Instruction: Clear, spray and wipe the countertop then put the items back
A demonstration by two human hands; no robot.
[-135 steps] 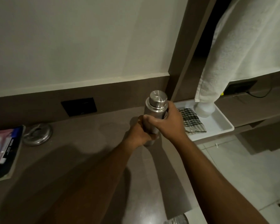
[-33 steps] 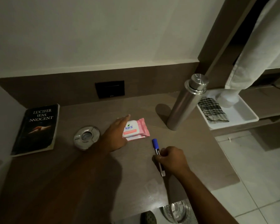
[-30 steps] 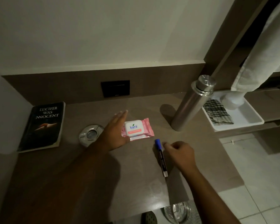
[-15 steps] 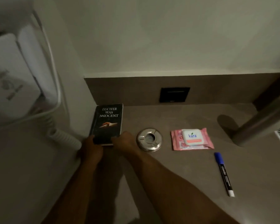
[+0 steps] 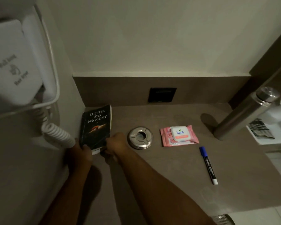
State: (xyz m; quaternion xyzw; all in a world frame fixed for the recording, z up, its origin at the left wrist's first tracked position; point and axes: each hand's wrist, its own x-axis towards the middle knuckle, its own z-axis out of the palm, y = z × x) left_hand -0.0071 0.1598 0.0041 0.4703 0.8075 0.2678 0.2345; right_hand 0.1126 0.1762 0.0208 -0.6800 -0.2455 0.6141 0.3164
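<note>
Seen from the head camera, both of a person's hands gripped the near edge of a black paperback book at the far left of the brown countertop, close beside the side wall. The left hand closed its fingers over the book's near-left corner; the right hand pinched the near-right corner, and the near edge appeared raised a little off the surface, the far end lying close to the backsplash. Along the counter to the right lay a round metal ashtray, just beside the right hand, then a pink pack of wipes, a blue marker and an upright steel flask. A wall-mounted hair dryer hung at left, its coiled cord trailing down near the left hand. With the other items set out in a row, the step in hand looked like placing the book; doing it well likely meant lowering it flat, squaring it to the wall and keeping it clear of the cord and ashtray.
</note>
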